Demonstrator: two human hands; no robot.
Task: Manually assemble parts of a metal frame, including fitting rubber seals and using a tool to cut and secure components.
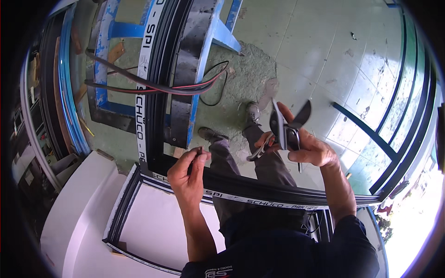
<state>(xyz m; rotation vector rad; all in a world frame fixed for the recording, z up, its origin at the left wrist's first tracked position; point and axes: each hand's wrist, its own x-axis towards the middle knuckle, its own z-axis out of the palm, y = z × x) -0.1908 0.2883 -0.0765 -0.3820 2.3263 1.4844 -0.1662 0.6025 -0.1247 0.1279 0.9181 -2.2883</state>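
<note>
Shears (281, 126) were clamped in right hand (313, 149), three o'clock, blades apart, apparently no cut underway; dark piece (200, 150) was pinched by left hand (186, 175), eight o'clock; cords (185, 90) were draped loose across frame (157, 109), eleven.

Glossy metal shears (279, 127); smooth frame (259, 184); matt cloth trousers (226, 160); rough floor patch (252, 65)

— Looking from where?
— From the wearer's head, steeply down past the dark shirt (278, 250) to the floor (324, 51).
— How near?
— Close above the left hand (187, 171) and right hand (309, 149), farther from the shoes (252, 113); fisheye-wide.
</note>
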